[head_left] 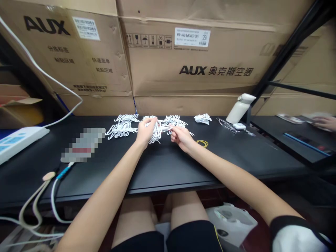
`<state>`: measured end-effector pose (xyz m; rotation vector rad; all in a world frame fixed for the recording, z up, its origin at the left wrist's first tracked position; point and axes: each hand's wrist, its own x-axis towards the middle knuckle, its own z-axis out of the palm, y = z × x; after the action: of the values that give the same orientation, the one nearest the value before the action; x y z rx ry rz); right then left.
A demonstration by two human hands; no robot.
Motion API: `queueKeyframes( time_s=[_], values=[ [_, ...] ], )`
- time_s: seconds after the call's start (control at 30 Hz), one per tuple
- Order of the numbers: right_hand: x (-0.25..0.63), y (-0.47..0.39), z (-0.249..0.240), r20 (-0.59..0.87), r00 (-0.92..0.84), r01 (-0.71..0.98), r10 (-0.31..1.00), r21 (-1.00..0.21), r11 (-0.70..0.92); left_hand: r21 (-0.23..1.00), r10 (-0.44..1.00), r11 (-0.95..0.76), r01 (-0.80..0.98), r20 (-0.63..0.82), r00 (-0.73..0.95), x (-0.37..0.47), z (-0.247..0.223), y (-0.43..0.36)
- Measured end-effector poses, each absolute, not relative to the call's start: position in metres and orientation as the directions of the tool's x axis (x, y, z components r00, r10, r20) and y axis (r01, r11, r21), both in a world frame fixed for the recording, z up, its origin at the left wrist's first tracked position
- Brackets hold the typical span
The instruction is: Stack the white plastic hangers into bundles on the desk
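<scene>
Fingers of my left hand (146, 132) are wrapped round a bunch of white hooks (155, 135) above the black table. Close by on the right, my right hand (181, 137) pinches the thin white ends that stick out of this bunch. Behind and to the left lie more white hooks (122, 129) in rows. Another group of white hooks (174, 120) lies behind my right hand, partly hidden by it. A small separate bundle of white pieces (203, 119) rests farther right. Yellow rubber bands (202, 143) lie beside my right wrist.
On the black table (168, 171) are a white power strip (22, 141), a blurred-out device (84, 145) with a cable, a cream bottle (240, 108), glasses (226, 125) and a white case (238, 126). Cardboard boxes (210, 84) stand behind. Another person's hand (325, 123) shows at far right.
</scene>
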<state>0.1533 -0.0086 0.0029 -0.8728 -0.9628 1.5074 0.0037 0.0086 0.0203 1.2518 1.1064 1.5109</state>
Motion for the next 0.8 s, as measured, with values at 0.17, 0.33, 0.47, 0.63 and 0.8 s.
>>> queueKeyframes(
  time_s=[0.17, 0.33, 0.47, 0.63, 0.8],
  values=[
    [0.155, -0.008, 0.008, -0.051, -0.2, -0.409, 0.979, -0.903, -0.13, 0.973, 0.966, -0.208, -0.095, 0.19, -0.173, 0.005, 0.024, 0.007],
    [0.16, -0.007, 0.016, -0.107, -0.313, -0.378, 0.944, -0.897, -0.227, 0.971, 0.953, -0.237, -0.014, 0.23, -0.197, 0.004, 0.023, 0.006],
    [0.163, -0.011, 0.024, -0.13, -0.346, -0.282, 0.929, -0.93, -0.235, 0.967, 0.953, -0.252, 0.021, 0.252, -0.166, 0.003, 0.02, 0.009],
    [0.163, -0.014, 0.027, -0.142, -0.317, -0.179, 0.938, -0.962, -0.206, 0.955, 0.952, -0.283, 0.088, 0.29, -0.092, 0.004, 0.017, 0.009],
    [0.164, -0.011, 0.021, -0.094, -0.281, -0.093, 0.955, -0.988, -0.125, 0.943, 0.945, -0.31, 0.117, 0.319, -0.07, 0.005, 0.019, 0.006]
  ],
)
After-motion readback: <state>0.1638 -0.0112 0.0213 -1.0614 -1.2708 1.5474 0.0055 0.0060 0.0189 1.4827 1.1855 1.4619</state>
